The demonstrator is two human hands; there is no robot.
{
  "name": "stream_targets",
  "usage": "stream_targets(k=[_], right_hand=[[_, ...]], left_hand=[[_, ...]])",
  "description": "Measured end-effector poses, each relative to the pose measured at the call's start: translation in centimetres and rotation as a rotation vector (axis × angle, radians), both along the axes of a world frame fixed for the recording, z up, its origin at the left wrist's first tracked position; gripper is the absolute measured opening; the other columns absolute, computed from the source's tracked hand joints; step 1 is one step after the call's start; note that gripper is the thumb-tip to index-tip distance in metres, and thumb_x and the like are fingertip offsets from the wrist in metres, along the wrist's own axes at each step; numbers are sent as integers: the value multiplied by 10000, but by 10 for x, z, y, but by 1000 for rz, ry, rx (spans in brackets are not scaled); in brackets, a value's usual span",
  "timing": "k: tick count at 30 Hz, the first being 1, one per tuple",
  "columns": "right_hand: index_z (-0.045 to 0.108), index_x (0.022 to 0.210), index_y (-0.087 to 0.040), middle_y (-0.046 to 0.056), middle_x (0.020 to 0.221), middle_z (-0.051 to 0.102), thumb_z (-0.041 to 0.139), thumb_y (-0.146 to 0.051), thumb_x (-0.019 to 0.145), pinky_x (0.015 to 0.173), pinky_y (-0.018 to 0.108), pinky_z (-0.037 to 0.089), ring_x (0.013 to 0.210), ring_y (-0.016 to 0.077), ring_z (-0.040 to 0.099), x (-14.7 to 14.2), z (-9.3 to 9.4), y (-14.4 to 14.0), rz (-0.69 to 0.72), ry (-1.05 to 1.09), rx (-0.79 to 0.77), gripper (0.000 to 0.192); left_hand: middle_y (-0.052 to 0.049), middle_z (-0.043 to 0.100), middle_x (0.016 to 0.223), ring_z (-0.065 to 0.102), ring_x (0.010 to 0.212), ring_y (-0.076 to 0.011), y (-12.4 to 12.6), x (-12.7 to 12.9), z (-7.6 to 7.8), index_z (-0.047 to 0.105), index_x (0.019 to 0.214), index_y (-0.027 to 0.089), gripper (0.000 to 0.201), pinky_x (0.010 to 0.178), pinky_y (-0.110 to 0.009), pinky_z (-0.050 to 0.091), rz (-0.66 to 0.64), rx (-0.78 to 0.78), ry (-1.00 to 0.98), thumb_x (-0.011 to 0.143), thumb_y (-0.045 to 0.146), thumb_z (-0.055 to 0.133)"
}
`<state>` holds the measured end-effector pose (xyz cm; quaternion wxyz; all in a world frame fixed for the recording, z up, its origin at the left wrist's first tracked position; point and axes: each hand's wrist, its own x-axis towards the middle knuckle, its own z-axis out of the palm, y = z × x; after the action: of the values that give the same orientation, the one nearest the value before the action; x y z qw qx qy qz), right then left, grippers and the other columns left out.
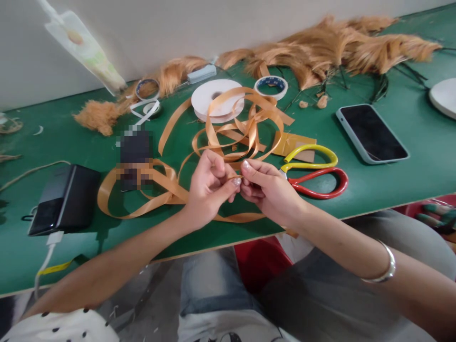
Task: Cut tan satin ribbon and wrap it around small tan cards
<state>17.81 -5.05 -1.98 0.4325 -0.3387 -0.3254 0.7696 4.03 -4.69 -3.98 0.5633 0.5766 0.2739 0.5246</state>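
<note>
ribbon (221, 137), orange and loose, is lying in tangled loops across the green table (392, 180), and one strand is running up into both hands just above the near edge. we are noting the left hand (208, 190) pinching that strand between thumb and fingertips, and the right hand (265, 190) clenching the same strand right beside it, the two hands touching.

risk, in our judgement: the loops are crossing one another, so a pull could be tightening them into a knot, or dragging the white spool (218, 97) beneath them. the scissors (313, 173) are lying just beside the right hand, and a snagged loop could be catching their handles.

we are recording a phone (372, 133) to the right, a dark power bank (64, 199) to the left with its cable over the edge, a tape roll (271, 87), and tufts of tan fibre (338, 47) along the pale wall (178, 28).
</note>
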Motion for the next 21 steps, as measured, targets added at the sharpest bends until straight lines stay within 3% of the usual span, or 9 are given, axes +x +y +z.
stream_targets(k=[7,13,18,21], right_hand=[[445,569,-165,-59,444,397,565,-247,846,386,174,182,394,35,321,-4,5,-5,-35,118,-130,313],[416,575,-181,-58,465,362,540,-256,865,383,193,194,410,46,288,-1,9,-4,-41,86,-154,323],[330,576,-200,-70,513,227,474,-210,914,393,214,204,423,64,184,32,29,26,-341,25,-1,368],[359,555,-185,-55,535,280,365,-250,973,426,214,257,435,61,209,43,40,35,-397,15,19,423]], left_hand=[[99,506,613,491,480,-42,-1,0,3,308,789,225,333,378,-139,365,-1,5,3,807,139,629],[88,521,605,497,475,-48,-3,-2,10,305,768,223,334,358,-143,364,-12,-19,-19,799,119,621],[78,556,614,483,429,-39,-7,-4,10,309,749,215,325,348,-144,375,-22,-18,10,822,145,618],[72,590,661,541,457,-41,-6,-2,6,327,772,210,311,377,-138,421,-1,-7,9,826,179,631]])
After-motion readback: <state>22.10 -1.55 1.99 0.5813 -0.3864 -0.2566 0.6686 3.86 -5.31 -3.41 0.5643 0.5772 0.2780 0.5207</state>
